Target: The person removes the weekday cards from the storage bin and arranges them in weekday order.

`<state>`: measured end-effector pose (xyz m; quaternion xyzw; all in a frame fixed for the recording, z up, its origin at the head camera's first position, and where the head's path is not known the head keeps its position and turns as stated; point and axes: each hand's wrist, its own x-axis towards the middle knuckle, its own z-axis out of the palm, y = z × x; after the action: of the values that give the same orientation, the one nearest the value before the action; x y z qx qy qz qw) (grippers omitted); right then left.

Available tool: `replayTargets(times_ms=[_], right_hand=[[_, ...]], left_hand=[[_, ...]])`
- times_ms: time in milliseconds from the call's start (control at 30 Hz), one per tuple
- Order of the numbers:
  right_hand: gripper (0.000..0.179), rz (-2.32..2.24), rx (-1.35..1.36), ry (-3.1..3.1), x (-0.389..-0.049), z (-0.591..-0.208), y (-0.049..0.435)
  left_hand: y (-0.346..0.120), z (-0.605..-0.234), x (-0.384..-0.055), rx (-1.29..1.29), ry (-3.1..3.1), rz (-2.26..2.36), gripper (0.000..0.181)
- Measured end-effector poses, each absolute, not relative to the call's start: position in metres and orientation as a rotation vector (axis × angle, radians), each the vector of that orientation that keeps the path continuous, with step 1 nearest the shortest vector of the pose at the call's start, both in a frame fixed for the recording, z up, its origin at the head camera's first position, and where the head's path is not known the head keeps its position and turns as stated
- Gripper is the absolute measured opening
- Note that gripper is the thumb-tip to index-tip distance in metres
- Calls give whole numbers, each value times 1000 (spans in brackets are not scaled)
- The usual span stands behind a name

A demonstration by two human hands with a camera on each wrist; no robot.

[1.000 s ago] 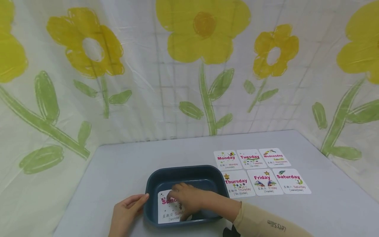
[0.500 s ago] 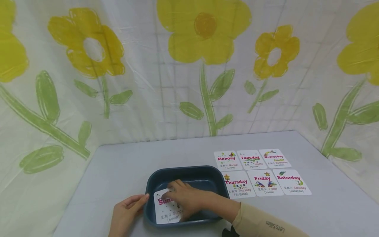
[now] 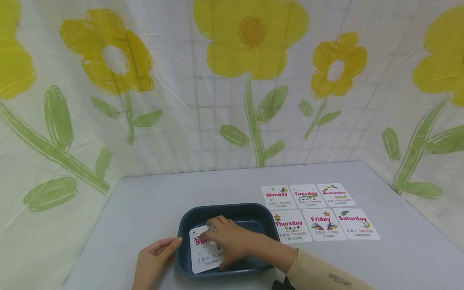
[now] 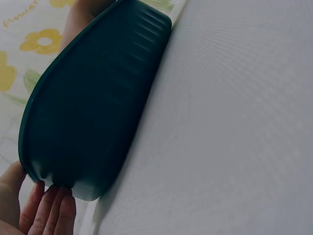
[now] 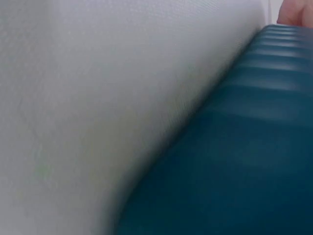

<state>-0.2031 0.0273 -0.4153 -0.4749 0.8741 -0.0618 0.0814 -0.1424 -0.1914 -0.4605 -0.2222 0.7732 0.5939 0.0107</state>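
A dark blue plastic tray (image 3: 253, 229) stands on the table, its outer side (image 4: 83, 107) filling much of the left wrist view. My left hand (image 3: 153, 259) pinches the tray's left rim; in the left wrist view the thumb is at the rim and the fingers (image 4: 51, 210) are against the outer wall. Inside the tray, my right hand (image 3: 232, 241) grips a white "Sunday" card (image 3: 204, 253) by its upper and lower edges, covering the card's right part. The right wrist view shows only the tray's ribbed outer wall (image 5: 234, 161), not the right hand's work.
Right of the tray, cards lie in two rows: Monday (image 3: 278, 197), Tuesday (image 3: 307, 196), Wednesday (image 3: 336, 195), Thursday (image 3: 293, 229), Friday (image 3: 324, 225) and Saturday (image 3: 357, 224). A flower-printed curtain (image 3: 174, 133) hangs behind the grey-white table (image 3: 152, 205).
Held by my right hand, the Sunday card has shifted slightly left, then up, and tilted in the tray. My left hand keeps its place on the rim.
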Motion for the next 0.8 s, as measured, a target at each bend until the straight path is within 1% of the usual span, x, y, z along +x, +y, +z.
replayTargets(times_ms=[100, 433, 800], right_hand=[[80, -194, -1418, 2629, -203, -412, 32], [78, -190, -1389, 2702, -205, -404, 55], [79, -178, -1302, 2797, -212, -383, 105]], left_hand=[[-192, -461, -143, -702, 2416, 1844, 76], [-190, -457, -142, -714, 2424, 1824, 74], [-192, -456, -140, -678, 2383, 1910, 67]])
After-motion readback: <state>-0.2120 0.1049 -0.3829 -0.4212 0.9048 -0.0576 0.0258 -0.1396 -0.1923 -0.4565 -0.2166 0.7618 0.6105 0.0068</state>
